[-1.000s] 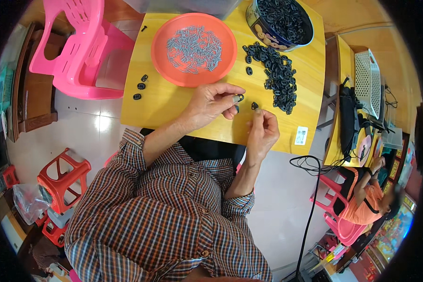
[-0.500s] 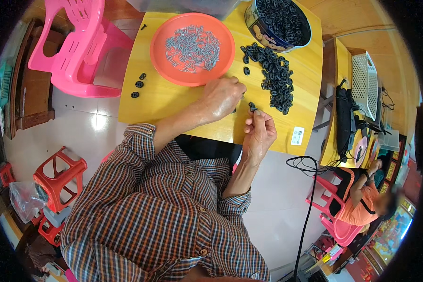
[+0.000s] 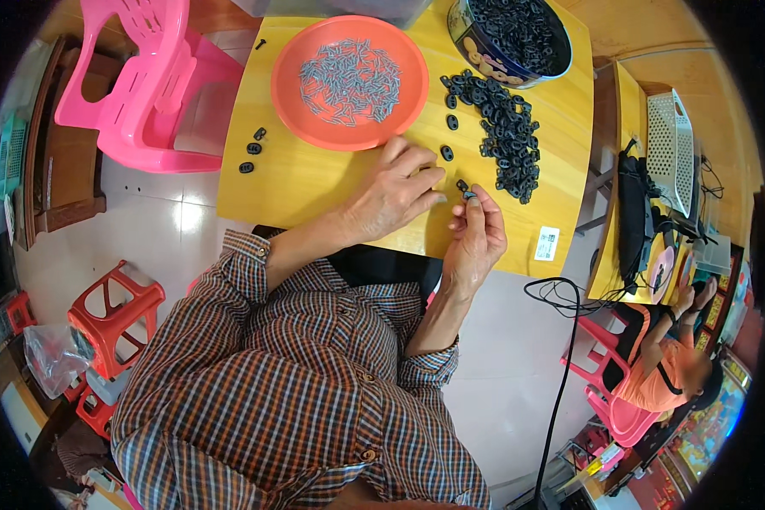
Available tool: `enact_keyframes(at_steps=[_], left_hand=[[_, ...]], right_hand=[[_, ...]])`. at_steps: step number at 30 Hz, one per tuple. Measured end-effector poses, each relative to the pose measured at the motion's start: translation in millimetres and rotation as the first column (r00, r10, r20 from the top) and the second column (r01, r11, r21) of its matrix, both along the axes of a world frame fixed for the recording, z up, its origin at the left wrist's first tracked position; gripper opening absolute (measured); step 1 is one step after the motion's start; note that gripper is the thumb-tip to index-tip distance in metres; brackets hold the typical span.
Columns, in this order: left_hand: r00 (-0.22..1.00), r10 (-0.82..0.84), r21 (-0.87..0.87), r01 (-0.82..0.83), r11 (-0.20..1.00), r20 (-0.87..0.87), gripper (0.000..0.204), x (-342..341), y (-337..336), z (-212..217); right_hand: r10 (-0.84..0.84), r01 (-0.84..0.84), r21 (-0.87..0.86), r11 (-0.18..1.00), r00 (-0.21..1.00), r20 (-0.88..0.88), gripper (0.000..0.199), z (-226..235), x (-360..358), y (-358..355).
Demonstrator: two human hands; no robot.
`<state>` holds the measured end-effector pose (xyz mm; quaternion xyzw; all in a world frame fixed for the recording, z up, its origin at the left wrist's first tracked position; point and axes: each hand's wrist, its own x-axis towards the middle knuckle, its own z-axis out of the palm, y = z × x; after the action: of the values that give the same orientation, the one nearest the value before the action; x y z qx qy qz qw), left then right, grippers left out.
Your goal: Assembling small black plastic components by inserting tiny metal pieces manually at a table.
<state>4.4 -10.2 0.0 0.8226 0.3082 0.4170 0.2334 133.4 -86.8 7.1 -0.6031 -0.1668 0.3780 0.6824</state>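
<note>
1. My right hand (image 3: pixel 478 242) pinches a small black oval piece (image 3: pixel 461 184) between thumb and forefinger, above the near part of the yellow table (image 3: pixel 314 191), right of its middle.
2. My left hand (image 3: pixel 393 191) is just to the left of it, back upward, with thumb and forefinger spread apart; the curled fingers hide what is under them.
3. At the far side of that hand is the round red plate (image 3: pixel 412 76), with grey metal pins (image 3: pixel 353 81) scattered over its middle. My knuckles overlap its near rim in this view; I cannot tell whether they touch it.
4. A loose black piece (image 3: pixel 447 153) lies just beyond my fingers, and another (image 3: pixel 452 121) farther off.
5. To the right of these spreads the pile of black pieces (image 3: pixel 514 153), running back toward a dark round tin (image 3: pixel 482 64), itself full of similar parts.
6. Along the left edge lie three separate pieces (image 3: pixel 253 148), well apart from my hands, and a dark screw (image 3: pixel 260 43) at the far left.
7. A translucent bin (image 3: pixel 357 8) closes off the far edge; a white label (image 3: pixel 546 243) lies at the near right corner.
8. Left of the table stands a pink chair (image 3: pixel 157 93); a black cable (image 3: pixel 561 365) trails down on the right, and a seated person in orange (image 3: pixel 663 370) is farther right.
</note>
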Motion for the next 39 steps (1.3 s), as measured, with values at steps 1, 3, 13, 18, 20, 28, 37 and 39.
enact_keyframes(at_steps=[1, 3, 13, 18, 20, 28, 37, 39], left_hand=[[1.000, -0.001, -0.001, 0.001, 1.000, -0.015, 0.026, 1.3, -1.1, -2.2], [0.999, -0.013, 0.007, 0.013, 1.000, -0.039, 0.026, 1.4, -2.4, -5.8], [0.989, -0.053, 0.090, 0.066, 0.994, -0.137, 0.021, -24.1, -5.9, -8.8], [0.993, -0.046, 0.085, 0.055, 0.995, -0.107, 0.021, -29.1, -2.4, -10.6], [0.992, -0.039, 0.094, 0.051, 0.994, -0.121, 0.021, -30.2, -2.3, -8.7], [0.999, 0.020, 0.096, -0.024, 0.995, 0.046, 0.022, -25.1, -1.2, -1.3], [0.947, -0.045, -0.623, 0.245, 0.743, 0.318, 0.010, -23.6, -7.6, 11.2], [0.902, 0.006, -0.717, 0.340, 0.608, 0.432, 0.010, -22.2, -9.2, 4.5]], right_hand=[[0.008, -0.008, 0.005, 1.000, 1.000, -0.020, 0.017, -0.4, 1.1, -1.0], [0.016, -0.015, 0.008, 1.000, 0.999, -0.039, 0.017, -0.3, 3.3, -2.9], [0.042, -0.022, 0.048, 0.999, 0.879, -0.475, 0.011, 6.8, 8.3, -8.3], [0.071, -0.057, 0.044, 0.997, 0.856, -0.513, 0.012, 7.9, 4.7, -7.9], [0.090, -0.083, 0.036, 0.996, 0.857, -0.507, 0.013, 9.2, 2.9, -8.0], [0.170, -0.174, 0.030, 0.984, 0.889, -0.425, 0.012, 9.3, -8.1, -5.8], [0.249, -0.234, 0.087, 0.968, 0.896, -0.368, 0.009, 13.4, -20.3, -2.6], [0.268, -0.251, 0.094, 0.963, 0.892, -0.363, 0.009, 15.3, -21.7, -2.1]])
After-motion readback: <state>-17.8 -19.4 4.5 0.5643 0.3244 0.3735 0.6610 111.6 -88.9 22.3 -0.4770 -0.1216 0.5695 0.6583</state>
